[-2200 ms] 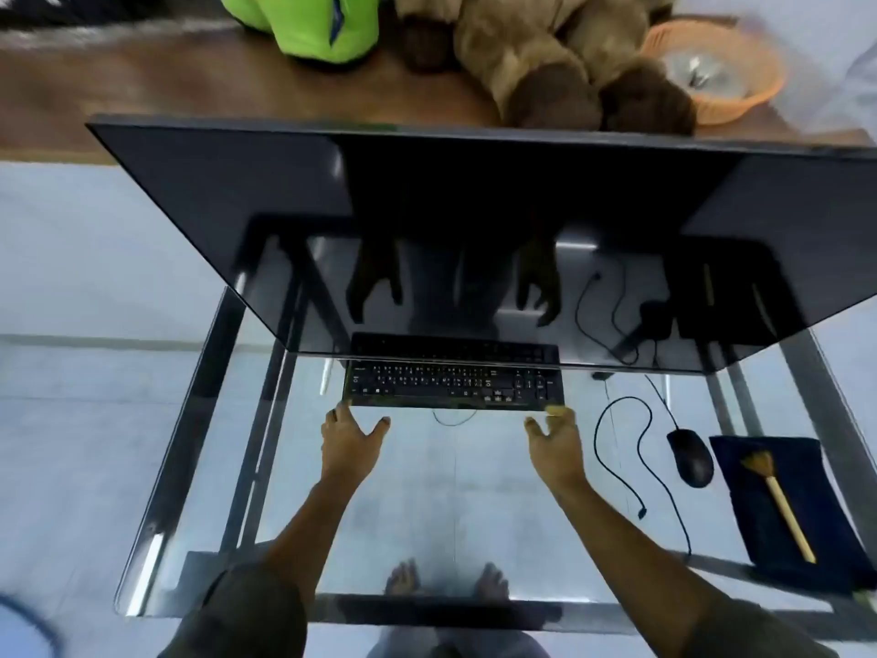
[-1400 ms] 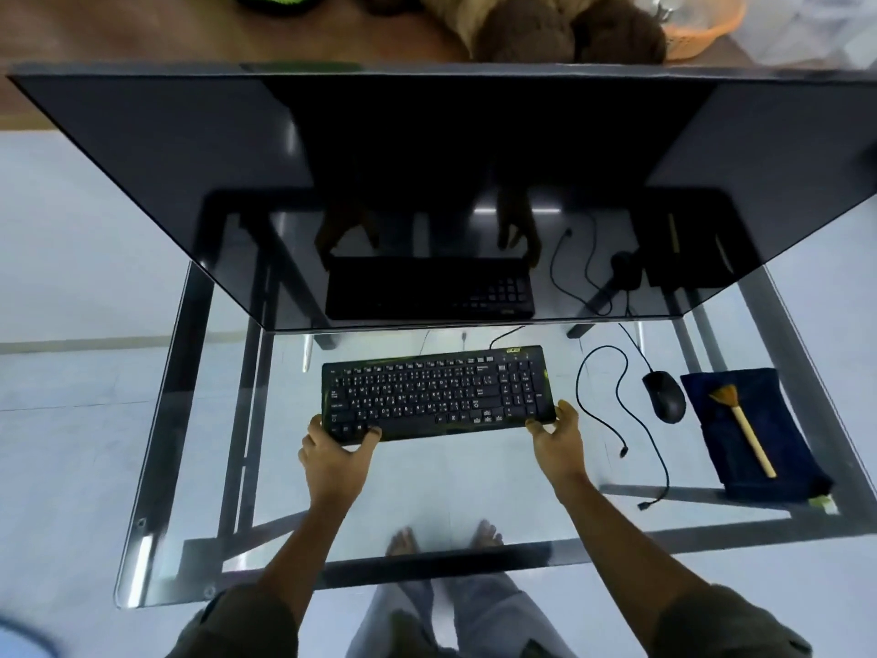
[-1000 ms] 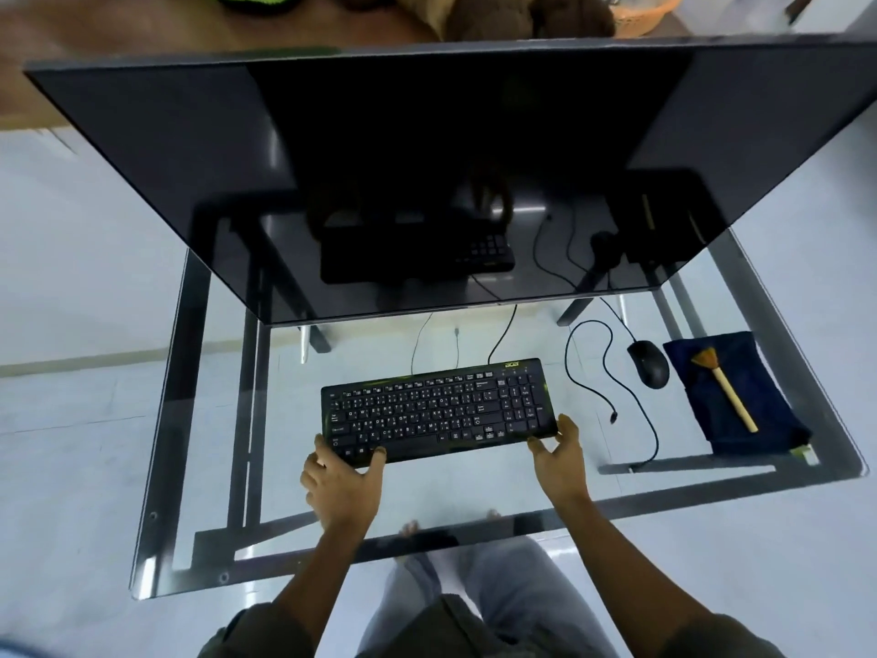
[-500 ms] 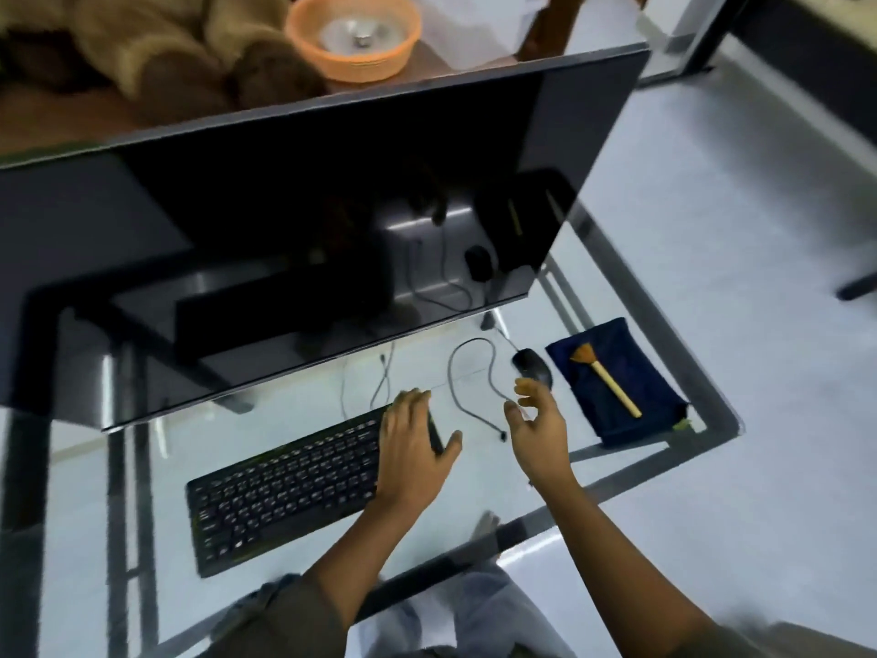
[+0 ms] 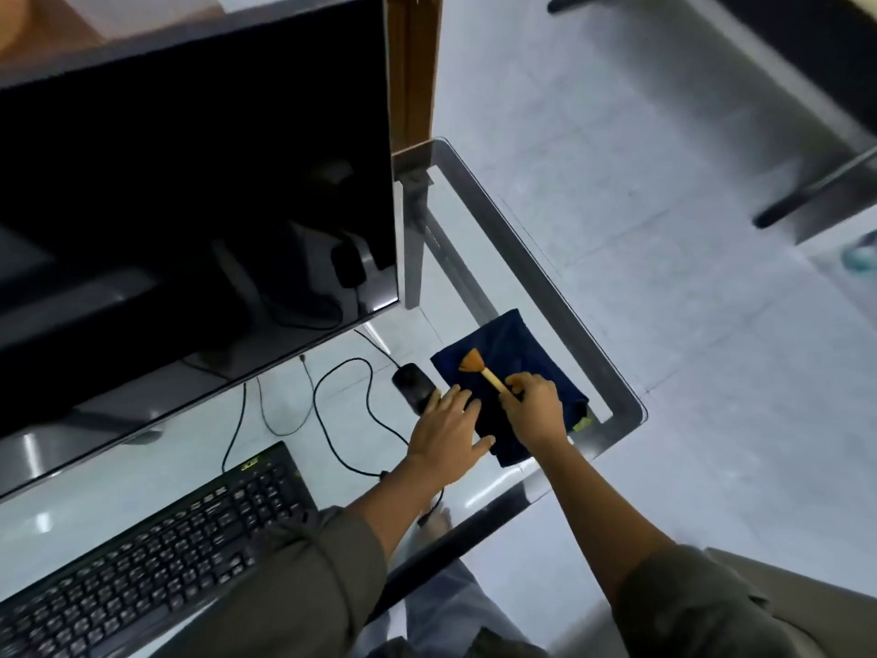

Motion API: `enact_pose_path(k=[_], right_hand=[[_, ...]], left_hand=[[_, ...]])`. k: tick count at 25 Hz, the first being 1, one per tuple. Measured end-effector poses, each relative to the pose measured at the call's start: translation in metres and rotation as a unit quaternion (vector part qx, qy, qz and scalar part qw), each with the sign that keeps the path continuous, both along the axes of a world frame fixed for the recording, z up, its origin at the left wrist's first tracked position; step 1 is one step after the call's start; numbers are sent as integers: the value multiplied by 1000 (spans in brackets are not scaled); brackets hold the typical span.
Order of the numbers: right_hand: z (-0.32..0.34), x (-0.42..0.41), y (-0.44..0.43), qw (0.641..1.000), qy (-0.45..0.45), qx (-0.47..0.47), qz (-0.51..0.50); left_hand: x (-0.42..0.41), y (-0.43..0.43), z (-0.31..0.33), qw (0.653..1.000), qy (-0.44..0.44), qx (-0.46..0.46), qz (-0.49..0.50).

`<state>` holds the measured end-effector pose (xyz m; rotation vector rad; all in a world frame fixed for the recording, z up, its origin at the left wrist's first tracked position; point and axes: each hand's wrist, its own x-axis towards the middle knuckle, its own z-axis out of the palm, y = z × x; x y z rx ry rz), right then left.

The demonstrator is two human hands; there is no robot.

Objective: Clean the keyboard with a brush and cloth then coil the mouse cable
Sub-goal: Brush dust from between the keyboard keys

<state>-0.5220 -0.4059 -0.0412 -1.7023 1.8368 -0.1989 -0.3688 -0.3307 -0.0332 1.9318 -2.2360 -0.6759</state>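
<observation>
A small wooden brush [image 5: 480, 368] with tan bristles lies on a dark blue cloth [image 5: 522, 346] near the glass desk's right corner. My right hand [image 5: 536, 410] pinches the brush's handle. My left hand [image 5: 446, 432] lies flat with straight fingers on the cloth's left edge, beside the black mouse [image 5: 412, 386]. The mouse cable [image 5: 332, 420] loops loosely over the glass to the left of the mouse. The black keyboard [image 5: 156, 543] lies at the lower left, partly behind my left sleeve.
A large dark monitor [image 5: 190, 182] fills the upper left and overhangs the desk. The glass desk's [image 5: 593, 368] rounded right corner and edge lie just past the cloth. Tiled floor and furniture legs lie beyond.
Both hands pulled the keyboard out from under the monitor, then left it. My view swung right; the right hand took hold of the brush handle and the left hand came down on the cloth.
</observation>
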Motion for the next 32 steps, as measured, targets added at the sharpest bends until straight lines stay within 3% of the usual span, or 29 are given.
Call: enact_pose_path(k=[5,9,13,18,24,29,32], right_hand=[[-2,-4,11,999,13,-29,16],[38,18,25,987,-147,-42,-42],[84,54,52,928,-352,-2,-123],[118,147,117,901,-432,17,-39],[119,281,228,890,-450,76,14],[91,353,299,910,-372,98,154],[78,377,331,908,-312,106,260]], left_hand=[[-2,11,-13,999,-40,-8,-9],[11,25,2,998,-5,-56,15],[59,62,28,984,65,-117,114],[171,153,43,966,59,-118,223],[311,312,41,917,59,-102,382],[358,427,21,864,98,-86,487],[364,466,-5,869,98,-36,484]])
